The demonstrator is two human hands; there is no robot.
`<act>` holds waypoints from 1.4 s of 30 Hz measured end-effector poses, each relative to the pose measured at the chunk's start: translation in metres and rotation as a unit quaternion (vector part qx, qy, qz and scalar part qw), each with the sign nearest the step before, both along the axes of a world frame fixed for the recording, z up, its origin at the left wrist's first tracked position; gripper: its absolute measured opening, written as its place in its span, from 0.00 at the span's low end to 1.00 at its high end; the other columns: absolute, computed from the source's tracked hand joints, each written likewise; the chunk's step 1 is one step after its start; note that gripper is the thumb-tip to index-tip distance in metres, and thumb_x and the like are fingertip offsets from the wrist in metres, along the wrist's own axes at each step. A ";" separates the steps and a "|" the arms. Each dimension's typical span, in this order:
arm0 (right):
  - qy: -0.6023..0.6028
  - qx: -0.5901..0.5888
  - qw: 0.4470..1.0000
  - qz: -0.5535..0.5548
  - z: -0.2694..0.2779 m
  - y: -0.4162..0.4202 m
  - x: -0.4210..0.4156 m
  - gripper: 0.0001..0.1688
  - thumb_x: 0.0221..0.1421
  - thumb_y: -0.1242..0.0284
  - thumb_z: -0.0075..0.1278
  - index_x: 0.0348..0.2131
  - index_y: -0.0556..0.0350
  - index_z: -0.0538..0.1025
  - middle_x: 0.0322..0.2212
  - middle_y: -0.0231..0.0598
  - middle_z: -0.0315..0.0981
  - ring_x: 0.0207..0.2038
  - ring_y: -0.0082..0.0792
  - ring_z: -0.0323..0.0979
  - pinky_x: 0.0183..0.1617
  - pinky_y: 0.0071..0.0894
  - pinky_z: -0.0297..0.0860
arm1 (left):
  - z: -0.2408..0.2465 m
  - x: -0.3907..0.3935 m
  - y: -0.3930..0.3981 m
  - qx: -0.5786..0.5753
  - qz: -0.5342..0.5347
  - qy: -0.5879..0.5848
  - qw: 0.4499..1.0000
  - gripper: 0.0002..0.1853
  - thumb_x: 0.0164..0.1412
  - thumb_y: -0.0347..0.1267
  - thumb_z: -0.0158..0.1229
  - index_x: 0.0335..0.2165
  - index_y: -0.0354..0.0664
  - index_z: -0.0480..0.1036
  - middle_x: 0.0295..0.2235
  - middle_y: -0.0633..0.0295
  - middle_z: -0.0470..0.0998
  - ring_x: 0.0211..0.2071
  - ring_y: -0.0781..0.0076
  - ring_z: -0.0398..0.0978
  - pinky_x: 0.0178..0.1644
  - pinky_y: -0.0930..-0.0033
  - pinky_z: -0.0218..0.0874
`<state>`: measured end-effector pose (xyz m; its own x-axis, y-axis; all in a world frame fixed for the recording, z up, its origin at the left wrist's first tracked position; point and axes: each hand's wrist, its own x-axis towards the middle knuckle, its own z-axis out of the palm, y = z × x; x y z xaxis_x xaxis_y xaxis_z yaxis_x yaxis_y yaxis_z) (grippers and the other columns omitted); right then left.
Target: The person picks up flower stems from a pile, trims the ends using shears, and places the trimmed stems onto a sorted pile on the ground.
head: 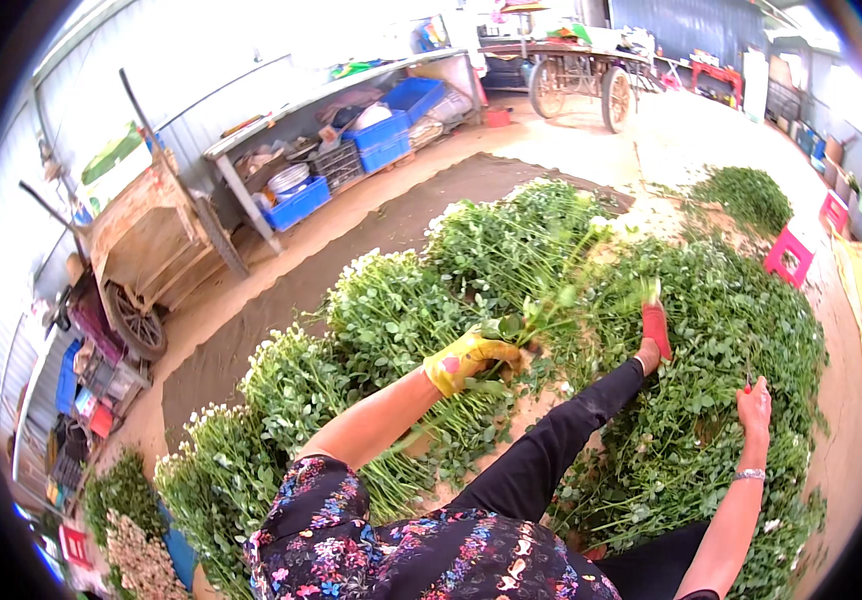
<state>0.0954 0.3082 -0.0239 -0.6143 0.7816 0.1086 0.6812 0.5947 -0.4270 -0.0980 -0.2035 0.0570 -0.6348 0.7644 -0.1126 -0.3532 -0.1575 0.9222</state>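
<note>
My left hand, in a yellow glove with a reddish patch, is closed around leafy green flower stems, which reach up and right, partly blurred. My bare right hand grips a small tool with a red handle; its metal end points upward, and its exact kind is unclear. Under the right hand spreads a large heap of cut leafy stems. Left of my left hand, bunches of white-budded flowers lie in a row, heads towards the upper left.
A brown ground sheet lies beneath the bunches. My red shoe rests against the heap. Pink plastic stools stand at right. Along the wall are a wooden cart, a bench and blue crates; a wheeled cart stands further back.
</note>
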 end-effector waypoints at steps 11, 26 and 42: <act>0.074 0.027 0.987 0.144 0.037 -0.081 -0.020 0.17 0.45 0.67 0.48 0.33 0.59 0.66 0.27 0.54 0.69 0.33 0.57 0.68 0.37 0.48 0.63 | 0.029 -0.067 0.025 -0.077 0.191 0.195 0.959 0.30 0.58 0.58 0.45 0.35 0.42 0.75 0.19 0.65 0.71 0.22 0.78 0.65 0.28 0.74 0.60; 0.248 0.016 0.951 0.182 0.084 -0.125 -0.024 0.21 0.49 0.67 0.53 0.40 0.64 0.70 0.17 0.44 0.66 0.21 0.45 0.67 0.28 0.39 0.63 | 0.054 -0.049 0.183 0.357 -0.105 -0.038 0.927 0.28 0.60 0.44 0.53 0.55 0.48 0.59 0.26 0.64 0.70 0.20 0.74 0.63 0.20 0.73 0.54; 0.277 -0.018 0.950 0.145 0.113 -0.130 0.019 0.19 0.52 0.68 0.51 0.40 0.62 0.68 0.18 0.43 0.64 0.23 0.43 0.66 0.30 0.37 0.64 | -0.031 0.022 0.269 0.281 -0.278 -0.186 0.900 0.20 0.59 0.48 0.52 0.37 0.42 0.68 0.23 0.64 0.65 0.21 0.73 0.59 0.23 0.71 0.51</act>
<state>0.1142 0.1779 0.0891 -0.6605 0.5975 0.4548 0.1555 0.7014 -0.6956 -0.0762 0.0652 0.0263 -0.1341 0.9548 0.2651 -0.7886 -0.2648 0.5549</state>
